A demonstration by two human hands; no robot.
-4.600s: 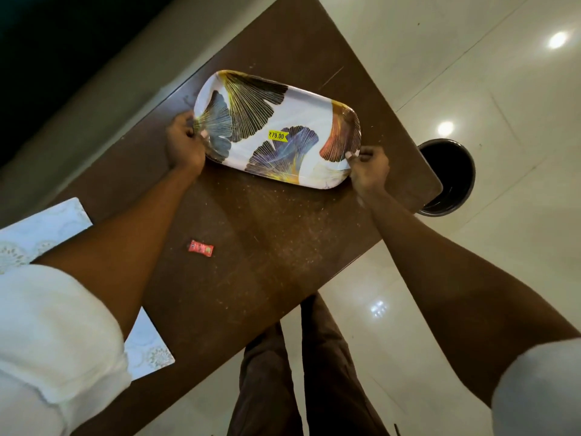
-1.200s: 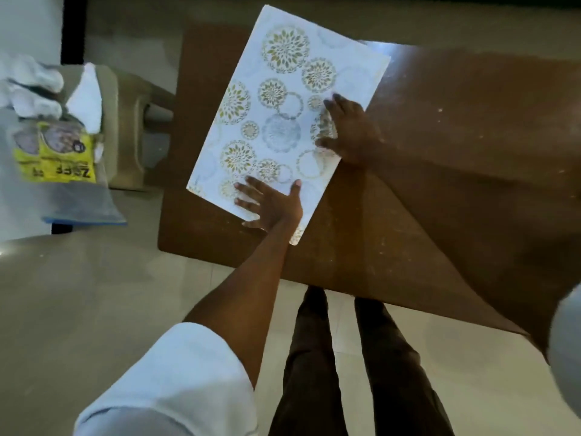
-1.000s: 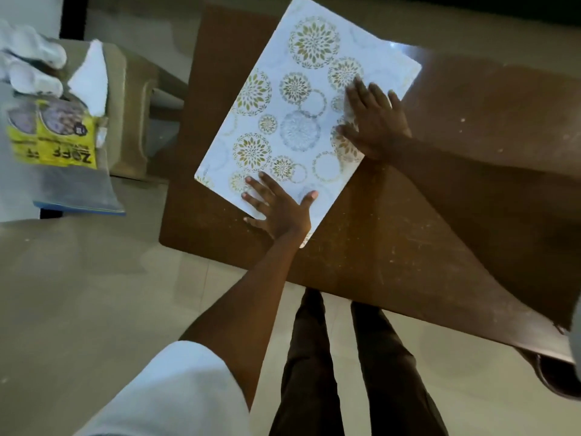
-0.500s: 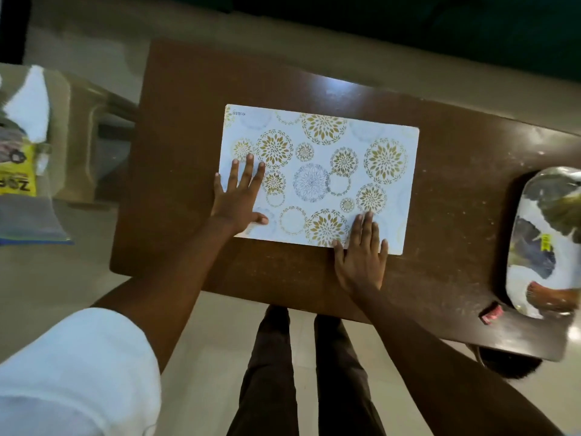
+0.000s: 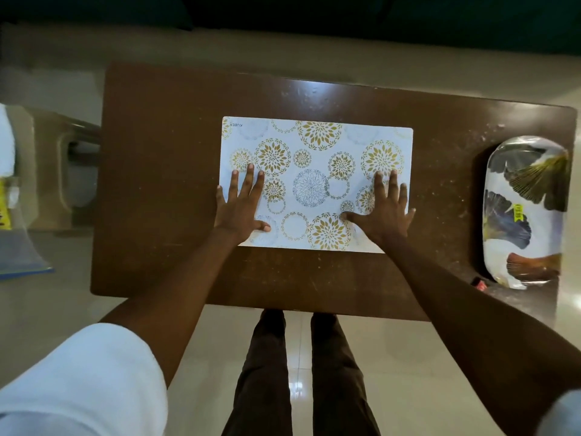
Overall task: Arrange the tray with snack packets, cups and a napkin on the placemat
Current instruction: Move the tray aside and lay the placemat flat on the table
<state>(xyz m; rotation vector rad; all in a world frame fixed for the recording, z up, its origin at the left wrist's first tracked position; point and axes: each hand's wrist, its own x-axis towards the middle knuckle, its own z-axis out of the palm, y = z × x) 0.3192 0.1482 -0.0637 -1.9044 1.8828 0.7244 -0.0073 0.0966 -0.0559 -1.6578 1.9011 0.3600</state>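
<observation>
The placemat (image 5: pixel 317 171) lies flat in the middle of the brown surface (image 5: pixel 163 171), with its long side parallel to the near edge, and I see a pattern of gold and grey round flowers on its white face. My left hand (image 5: pixel 240 207) is pressed on the near left corner of the placemat, released and flat, the fingers spread and pointing away from me; the outer side of this hand hangs a little over the left edge. My right hand (image 5: pixel 385 212) lies in the same way on the near right part, open and flat, holding nothing, with the thumb stretched toward the centre. The tray (image 5: pixel 528 212) stands at the right end of the surface, well apart from the placemat, white with big fan-shaped leaves and a small yellow sticker (image 5: pixel 518 213) on it. A small red packet (image 5: pixel 480 284) lies just beside the near end of the tray. At the far left, off the surface, I see a blurred yellow pack (image 5: pixel 4 209) on a stool (image 5: pixel 50 171). Below the surface are my legs in dark trousers (image 5: pixel 301 372) on the shiny floor (image 5: pixel 298 325).
</observation>
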